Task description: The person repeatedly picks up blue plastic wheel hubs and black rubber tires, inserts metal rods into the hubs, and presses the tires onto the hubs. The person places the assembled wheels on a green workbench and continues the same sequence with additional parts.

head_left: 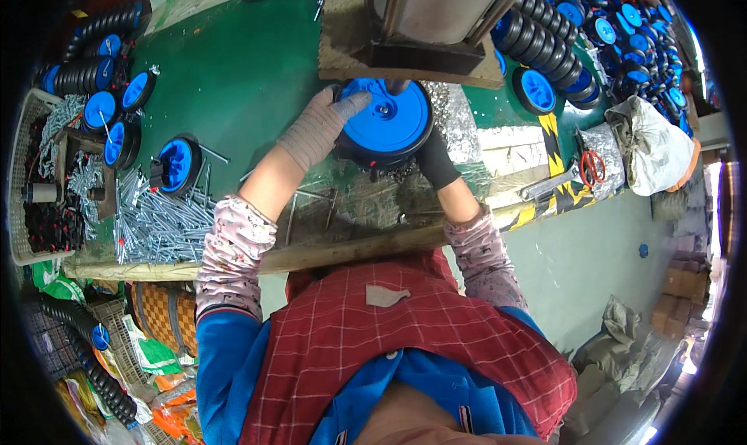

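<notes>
A blue wheel with a black tyre (393, 134) sits under the machine head, its flat blue face up. My left hand (317, 127), in a grey striped glove, grips the wheel's left edge, with fingers reaching onto the blue face. My right hand (437, 160), in a black glove, holds the lower right edge; its fingers are mostly hidden behind the tyre. A dark rod end (397, 85) of the machine comes down over the far part of the wheel, close to my left fingertips. Whether it touches the wheel, I cannot tell.
The machine (432, 52) overhangs the green bench (233, 64). Long bolts (163, 223) lie in a pile at left, near loose wheels (180, 165) and a crate (22, 153). Rows of wheels (545, 40) stand at right; red-handled scissors (591, 167) and a white sack (646, 145) lie nearer.
</notes>
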Demonstrator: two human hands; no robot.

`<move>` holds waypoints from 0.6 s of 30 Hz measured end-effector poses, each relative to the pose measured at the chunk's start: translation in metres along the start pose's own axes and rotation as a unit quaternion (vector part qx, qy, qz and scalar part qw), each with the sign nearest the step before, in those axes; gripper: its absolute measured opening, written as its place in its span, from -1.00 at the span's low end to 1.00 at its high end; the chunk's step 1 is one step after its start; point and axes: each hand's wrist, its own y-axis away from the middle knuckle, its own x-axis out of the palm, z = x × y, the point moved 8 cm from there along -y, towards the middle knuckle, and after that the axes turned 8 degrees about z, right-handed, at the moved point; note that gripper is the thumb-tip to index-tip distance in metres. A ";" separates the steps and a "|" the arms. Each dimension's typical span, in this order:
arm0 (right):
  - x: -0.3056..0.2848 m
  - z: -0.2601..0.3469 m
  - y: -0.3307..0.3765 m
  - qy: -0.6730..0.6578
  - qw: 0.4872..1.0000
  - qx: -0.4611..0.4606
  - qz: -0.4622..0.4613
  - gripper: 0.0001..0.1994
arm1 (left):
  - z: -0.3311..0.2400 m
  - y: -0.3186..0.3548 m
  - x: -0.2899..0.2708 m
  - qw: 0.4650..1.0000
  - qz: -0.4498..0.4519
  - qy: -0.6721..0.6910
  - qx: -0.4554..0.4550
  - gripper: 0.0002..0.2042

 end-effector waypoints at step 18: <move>-0.011 0.033 0.018 0.147 0.980 -0.056 0.120 -0.62 | -0.020 0.060 0.008 0.975 0.012 -0.168 0.147 -0.56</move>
